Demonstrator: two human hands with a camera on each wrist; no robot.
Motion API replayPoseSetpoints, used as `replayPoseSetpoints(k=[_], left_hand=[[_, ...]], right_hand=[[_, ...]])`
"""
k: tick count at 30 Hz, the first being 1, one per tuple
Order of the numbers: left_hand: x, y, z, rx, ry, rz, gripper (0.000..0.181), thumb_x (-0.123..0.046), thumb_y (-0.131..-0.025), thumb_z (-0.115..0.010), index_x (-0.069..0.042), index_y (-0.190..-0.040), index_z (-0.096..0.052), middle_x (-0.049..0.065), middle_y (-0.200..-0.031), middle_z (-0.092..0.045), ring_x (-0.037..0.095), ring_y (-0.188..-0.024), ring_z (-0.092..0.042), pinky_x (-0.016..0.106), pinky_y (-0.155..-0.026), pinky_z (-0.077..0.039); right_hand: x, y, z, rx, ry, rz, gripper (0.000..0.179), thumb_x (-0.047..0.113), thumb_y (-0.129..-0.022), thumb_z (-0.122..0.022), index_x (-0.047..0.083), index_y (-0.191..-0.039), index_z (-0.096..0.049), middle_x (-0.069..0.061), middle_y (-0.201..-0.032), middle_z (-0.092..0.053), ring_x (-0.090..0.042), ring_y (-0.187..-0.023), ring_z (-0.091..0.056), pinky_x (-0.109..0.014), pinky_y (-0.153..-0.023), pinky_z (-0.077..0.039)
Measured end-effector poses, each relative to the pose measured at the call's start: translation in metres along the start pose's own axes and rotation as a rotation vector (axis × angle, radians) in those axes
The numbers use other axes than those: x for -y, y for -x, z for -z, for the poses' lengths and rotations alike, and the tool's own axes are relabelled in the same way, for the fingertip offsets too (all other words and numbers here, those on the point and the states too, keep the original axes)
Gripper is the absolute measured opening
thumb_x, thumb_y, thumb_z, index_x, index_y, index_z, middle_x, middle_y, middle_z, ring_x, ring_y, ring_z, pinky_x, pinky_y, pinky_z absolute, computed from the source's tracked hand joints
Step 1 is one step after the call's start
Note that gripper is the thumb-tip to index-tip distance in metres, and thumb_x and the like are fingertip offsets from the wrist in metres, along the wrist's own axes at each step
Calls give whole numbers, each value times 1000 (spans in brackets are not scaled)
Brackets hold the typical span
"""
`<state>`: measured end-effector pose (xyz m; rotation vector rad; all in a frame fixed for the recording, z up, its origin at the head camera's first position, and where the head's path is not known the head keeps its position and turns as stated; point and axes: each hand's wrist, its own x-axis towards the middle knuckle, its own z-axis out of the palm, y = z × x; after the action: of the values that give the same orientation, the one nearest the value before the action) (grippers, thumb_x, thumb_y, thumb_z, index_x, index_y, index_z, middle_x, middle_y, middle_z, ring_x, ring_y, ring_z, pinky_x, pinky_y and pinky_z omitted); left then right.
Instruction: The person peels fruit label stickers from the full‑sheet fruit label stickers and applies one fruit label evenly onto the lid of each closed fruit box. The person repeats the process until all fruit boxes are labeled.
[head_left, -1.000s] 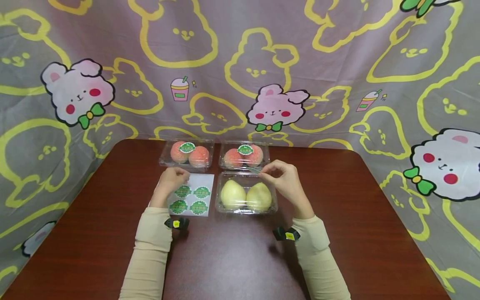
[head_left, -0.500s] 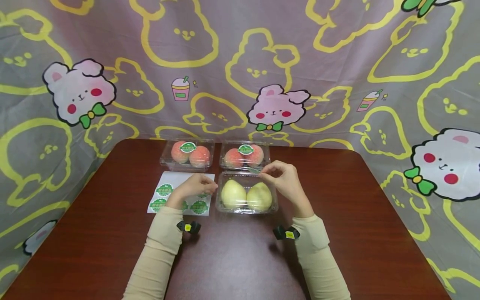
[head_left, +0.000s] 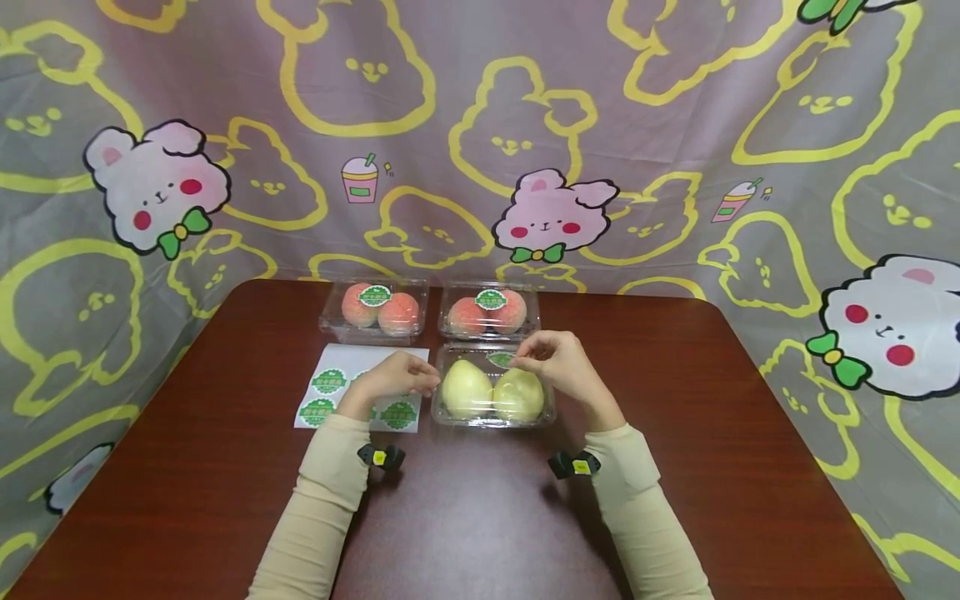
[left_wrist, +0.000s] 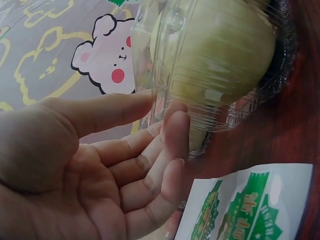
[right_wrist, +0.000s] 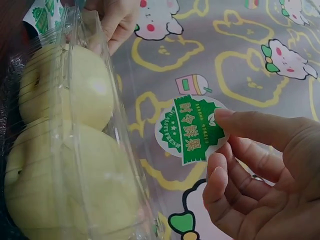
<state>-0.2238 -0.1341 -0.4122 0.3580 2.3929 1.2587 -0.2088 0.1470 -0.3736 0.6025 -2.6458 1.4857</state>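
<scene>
My right hand point(head_left: 562, 362) pinches a round green-and-white sticker point(right_wrist: 192, 130) by its edge, between thumb and fingers. The sticker is above the lid of a clear plastic fruit box point(head_left: 492, 421) with two pale yellow-green pears point(head_left: 467, 389) inside. At the box's left side is my left hand point(head_left: 393, 379), its fingers loosely bent and holding nothing. Its thumb and fingertips point(left_wrist: 176, 135) are at the box edge; I cannot tell whether they touch. Under the left hand lies a white sticker sheet point(head_left: 333, 358) with several green stickers, partly covered by that hand.
Two more clear boxes stand at the back, a left box point(head_left: 330, 321) and a right box point(head_left: 532, 317). Each holds two peaches and bears a green sticker on its lid. All stand on a dark red-brown table point(head_left: 675, 392), with a patterned curtain point(head_left: 420, 67) behind.
My left hand has moved right from the sticker sheet to the pear box's left side. My right hand has lowered slightly with the sticker, toward the pear box's lid.
</scene>
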Motion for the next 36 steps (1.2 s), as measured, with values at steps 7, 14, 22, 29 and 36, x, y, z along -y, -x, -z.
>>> replayPoseSetpoints(k=[7, 14, 22, 29, 36], left_hand=[[1, -2, 0, -4, -5, 10, 32, -15, -95, -59, 9, -115, -64, 23, -103, -72, 14, -85, -70, 33, -81, -56], [1, -1, -1, -9, -6, 17, 30, -14, -95, -59, 8, -114, -65, 21, -102, -72, 11, -83, -68, 32, -81, -56], [-1, 0, -2, 0, 36, 19, 31, -12, -95, -58, 11, -115, -63, 24, -103, -71, 12, -83, -68, 34, -81, -56], [1, -1, -2, 3, 45, 16, 31, -12, -94, -58, 11, -115, -63, 24, -103, -71, 15, -85, -68, 35, -81, -56], [0, 0, -1, 0, 43, 20, 30, -12, -95, -58, 10, -114, -64, 23, -103, -71, 13, -83, -67, 34, -80, -56]], right_hand=[[-2, -10, -2, 130, -33, -70, 12, 5, -79, -76, -1, -78, -66, -2, -72, -62, -7, -62, -50, -19, -56, -42], [0, -18, -5, 230, -64, -157, 18, 7, -78, -77, 1, -76, -61, 8, -62, -51, -8, -59, -42, -20, -51, -35], [0, -23, -6, 283, -79, -259, 18, 9, -79, -76, 9, -74, -58, 8, -62, -50, -7, -59, -39, -21, -51, -32], [-1, -27, -10, 271, -54, -246, 18, 6, -79, -76, 6, -74, -58, 7, -64, -51, -9, -62, -42, -21, -51, -33], [-1, -31, -13, 269, -24, -260, 18, 6, -77, -77, 5, -75, -59, 6, -63, -50, -9, -61, -42, -20, -51, -33]])
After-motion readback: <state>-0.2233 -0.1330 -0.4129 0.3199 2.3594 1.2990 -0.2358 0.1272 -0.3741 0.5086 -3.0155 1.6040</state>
